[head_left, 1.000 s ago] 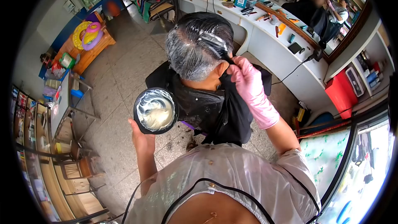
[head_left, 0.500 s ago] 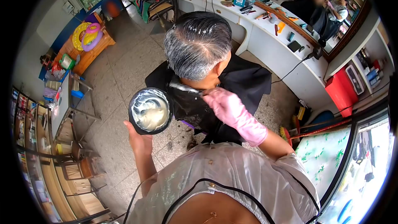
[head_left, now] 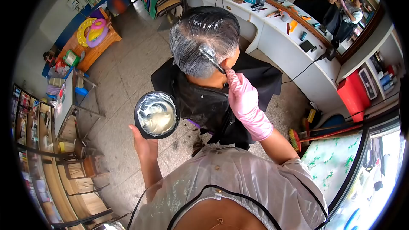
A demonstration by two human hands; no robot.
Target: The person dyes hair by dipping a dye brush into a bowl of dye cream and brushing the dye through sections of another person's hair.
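Observation:
My left hand point(head_left: 146, 144), ungloved, holds up a black bowl point(head_left: 142, 132); its thumb shows at the side and its other fingers are hidden beneath. Pale cream point(head_left: 157, 118) coats the inside of the bowl. In a pink glove, my right hand point(head_left: 247, 104) grips a dark tint brush point(head_left: 214, 62), whose cream-covered end touches the back of a seated person's hair point(head_left: 187, 51). That hair is dark and grey, with white cream streaks on top. A black cape point(head_left: 264, 79) covers the person's shoulders, and a small white spot lies on its back.
A white counter point(head_left: 279, 42) with combs, clippers and other tools runs along the right under a mirror point(head_left: 313, 15). Red container point(head_left: 353, 89) stands at right, above a broom point(head_left: 294, 138). Bench point(head_left: 100, 44) with swim rings and a table point(head_left: 64, 102) are left.
My right hand has lifted the brush from the cape's neck area up to the hair behind the ear. The bowl stays nearly in place in my left hand.

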